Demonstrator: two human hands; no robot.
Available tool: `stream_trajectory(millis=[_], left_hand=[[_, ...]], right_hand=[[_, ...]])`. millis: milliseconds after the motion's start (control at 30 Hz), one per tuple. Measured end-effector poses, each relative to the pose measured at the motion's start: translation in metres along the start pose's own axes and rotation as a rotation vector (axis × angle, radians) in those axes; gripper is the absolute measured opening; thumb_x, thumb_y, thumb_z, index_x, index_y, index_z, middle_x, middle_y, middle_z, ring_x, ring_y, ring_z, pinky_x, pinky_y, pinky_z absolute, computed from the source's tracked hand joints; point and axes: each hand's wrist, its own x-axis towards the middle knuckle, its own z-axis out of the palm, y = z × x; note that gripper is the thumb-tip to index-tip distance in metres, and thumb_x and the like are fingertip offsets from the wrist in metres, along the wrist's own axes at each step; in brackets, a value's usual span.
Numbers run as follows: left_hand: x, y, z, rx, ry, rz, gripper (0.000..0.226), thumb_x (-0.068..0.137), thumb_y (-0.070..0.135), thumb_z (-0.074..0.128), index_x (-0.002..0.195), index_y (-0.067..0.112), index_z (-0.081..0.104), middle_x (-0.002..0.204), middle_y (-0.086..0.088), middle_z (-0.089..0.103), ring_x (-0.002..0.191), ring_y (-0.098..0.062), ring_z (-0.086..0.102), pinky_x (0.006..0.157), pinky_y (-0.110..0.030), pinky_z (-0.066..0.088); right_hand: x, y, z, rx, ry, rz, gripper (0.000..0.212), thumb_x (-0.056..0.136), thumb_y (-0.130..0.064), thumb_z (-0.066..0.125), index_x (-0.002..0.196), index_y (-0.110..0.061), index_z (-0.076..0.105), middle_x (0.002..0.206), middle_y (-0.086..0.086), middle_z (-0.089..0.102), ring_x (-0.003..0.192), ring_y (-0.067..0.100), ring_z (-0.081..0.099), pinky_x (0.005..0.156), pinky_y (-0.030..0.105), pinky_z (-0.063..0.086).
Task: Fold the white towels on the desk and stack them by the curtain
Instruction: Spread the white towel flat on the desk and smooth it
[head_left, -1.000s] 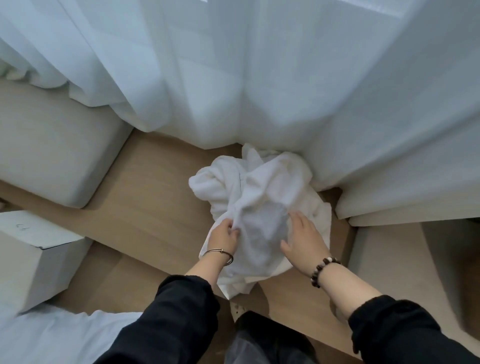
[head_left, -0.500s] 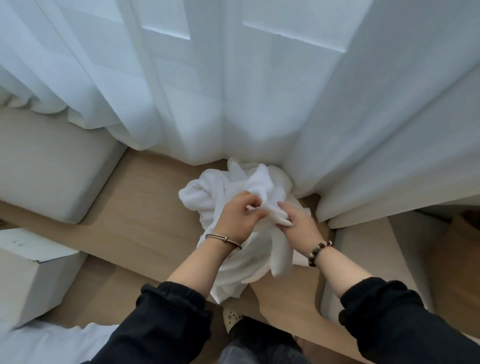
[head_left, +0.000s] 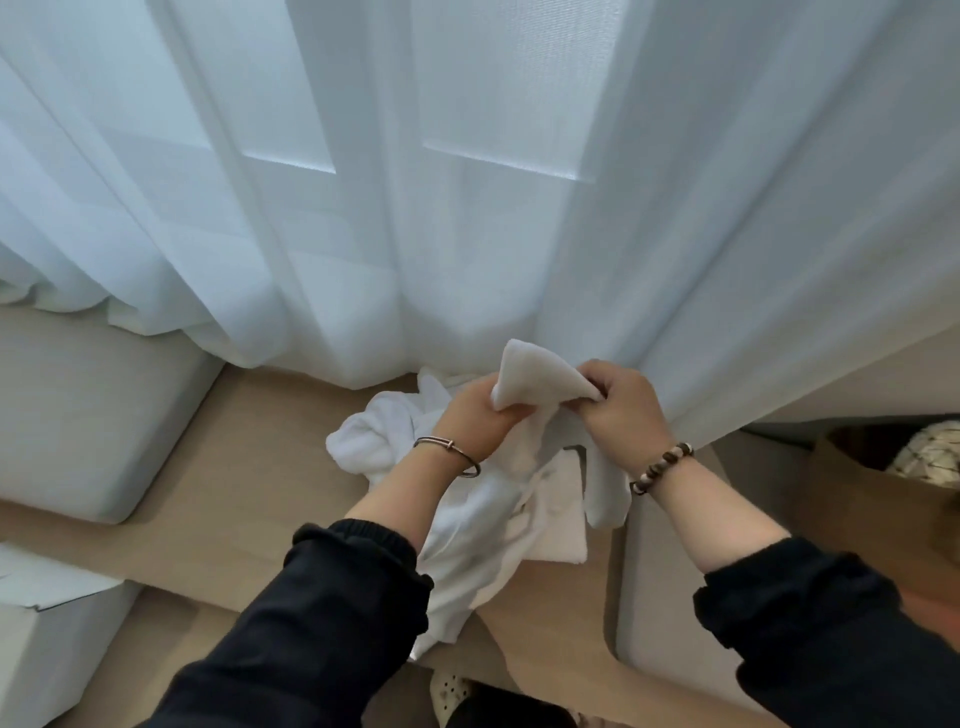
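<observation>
Sheer white curtain (head_left: 467, 208) hangs behind the pale wooden worktop (head_left: 249, 493). Above it a white towel (head_left: 535, 382) is held up by its top edge: the left grip (head_left: 475, 415) curls round one end, and the right grip (head_left: 621, 410) pinches the other between thumb and fingers. Its lower part droops onto a crumpled white heap (head_left: 374, 441) lying on the worktop, just beside the curtain.

Open desk (head_left: 260, 467) at left; curtain (head_left: 467, 234) hangs close behind the towels (head_left: 374, 441)
</observation>
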Motion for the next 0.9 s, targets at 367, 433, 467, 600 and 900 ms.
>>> stream_trajectory(millis=[367,433,467,600,900], left_hand=[[0.015,0.073,0.018,-0.343,0.071,-0.019,0.011,0.073,0.006,0.059,0.071,0.017,0.059,0.078,-0.006,0.063,0.081,-0.021,0.058,0.078,-0.041,0.05],[0.015,0.081,0.024,-0.41,0.058,-0.043,0.011,0.064,0.012,0.055,0.073,0.016,0.06,0.075,-0.003,0.064,0.079,-0.02,0.059,0.077,-0.041,0.051],[0.015,0.082,0.026,-0.46,0.045,-0.054,0.013,0.062,0.013,0.055,0.073,0.016,0.062,0.073,0.0,0.064,0.076,-0.018,0.059,0.074,-0.04,0.05],[0.016,0.074,0.028,-0.475,-0.065,-0.004,0.026,0.066,0.032,0.07,0.089,0.021,0.067,0.082,0.007,0.073,0.082,-0.012,0.068,0.074,-0.03,0.053],[0.003,0.058,0.102,-0.117,-0.63,-0.019,0.065,0.055,0.05,0.08,0.114,0.035,0.056,0.109,0.013,0.069,0.104,-0.006,0.064,0.088,-0.024,0.051]], right_hand=[[-0.014,0.013,-0.04,0.428,-0.315,0.136,0.045,0.066,-0.022,0.081,0.104,-0.037,0.063,0.098,-0.023,0.07,0.094,-0.003,0.064,0.074,0.014,0.05],[-0.014,0.015,-0.04,0.333,-0.153,0.177,0.031,0.067,-0.021,0.085,0.087,-0.038,0.067,0.086,-0.022,0.071,0.083,-0.004,0.065,0.069,0.018,0.05],[-0.014,0.016,-0.042,0.282,-0.08,0.209,0.024,0.07,-0.023,0.083,0.083,-0.036,0.068,0.081,-0.02,0.071,0.078,-0.004,0.065,0.066,0.02,0.049],[-0.023,0.013,-0.057,0.227,0.044,0.269,0.015,0.07,-0.028,0.079,0.08,-0.029,0.067,0.074,-0.014,0.069,0.065,-0.003,0.064,0.053,0.013,0.045],[-0.069,0.015,-0.114,0.326,0.325,0.309,0.02,0.069,-0.02,0.082,0.084,-0.02,0.068,0.085,-0.003,0.072,0.082,0.013,0.068,0.07,0.027,0.055]])
